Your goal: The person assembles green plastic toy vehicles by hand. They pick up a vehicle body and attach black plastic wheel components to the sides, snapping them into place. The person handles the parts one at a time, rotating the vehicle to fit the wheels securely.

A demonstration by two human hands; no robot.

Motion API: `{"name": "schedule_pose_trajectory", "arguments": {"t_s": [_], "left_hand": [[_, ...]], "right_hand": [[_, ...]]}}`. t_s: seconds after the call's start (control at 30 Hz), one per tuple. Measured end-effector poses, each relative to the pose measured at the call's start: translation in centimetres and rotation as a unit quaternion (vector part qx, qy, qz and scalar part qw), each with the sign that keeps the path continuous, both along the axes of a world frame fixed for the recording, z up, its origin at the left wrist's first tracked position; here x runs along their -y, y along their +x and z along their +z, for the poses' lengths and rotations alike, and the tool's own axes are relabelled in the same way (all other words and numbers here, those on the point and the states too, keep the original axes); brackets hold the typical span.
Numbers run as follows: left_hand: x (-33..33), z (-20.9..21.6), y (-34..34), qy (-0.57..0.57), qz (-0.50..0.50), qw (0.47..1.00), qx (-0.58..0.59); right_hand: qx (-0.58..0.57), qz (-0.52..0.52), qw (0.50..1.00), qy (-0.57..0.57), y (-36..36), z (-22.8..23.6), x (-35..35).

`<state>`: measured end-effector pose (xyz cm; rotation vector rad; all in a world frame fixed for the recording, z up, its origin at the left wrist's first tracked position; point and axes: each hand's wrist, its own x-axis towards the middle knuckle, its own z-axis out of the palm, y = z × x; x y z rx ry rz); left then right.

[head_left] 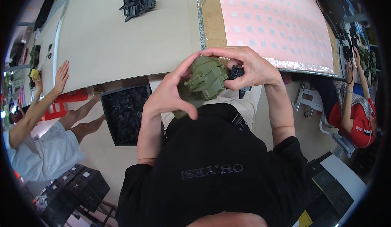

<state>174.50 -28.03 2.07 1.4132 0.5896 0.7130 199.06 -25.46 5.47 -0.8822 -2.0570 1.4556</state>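
An olive-green moulded plastic toy part [207,77], blocky with a small knob on its left side, is held up over my lap at the table's near edge. My left hand [173,90] curves round its left side, the fingertips on its top and the thumb standing apart below. My right hand [254,66] reaches over its right side and pinches a small black plastic piece [236,73] against or close beside it; whether the two are joined I cannot tell. More green plastic [189,101] shows lower down, partly behind my left thumb.
A black plastic toy assembly [137,2] lies on the beige table [122,44]. Pink patterned sheeting [277,23] covers the right part. A black crate [126,115] of dark parts stands below at left. One co-worker [40,145] sits at left, another [356,117] at right.
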Motion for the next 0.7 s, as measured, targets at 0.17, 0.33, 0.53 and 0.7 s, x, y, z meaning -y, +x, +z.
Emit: {"name": "schedule_pose_trajectory", "arguments": {"t_s": [0.17,0.33,0.53,0.7], "left_hand": [[0.8,1.1,2.2,0.11,0.149,0.968,-0.168],[0.5,1.0,2.3,0.183,0.17,0.95,-0.188],[0.5,1.5,2.5,0.206,0.183,0.945,-0.178],[0.3,1.2,2.3,0.21,0.188,0.946,-0.162]], "right_hand": [[-0.042,-0.038,0.996,0.064,-0.8,-0.3,0.0],[-0.069,-0.04,0.994,0.071,-0.5,-1.8,-0.3],[-0.068,-0.031,0.996,0.04,-0.5,-1.8,-0.3],[-0.072,-0.04,0.996,0.044,-0.7,-1.6,-0.5]]}}
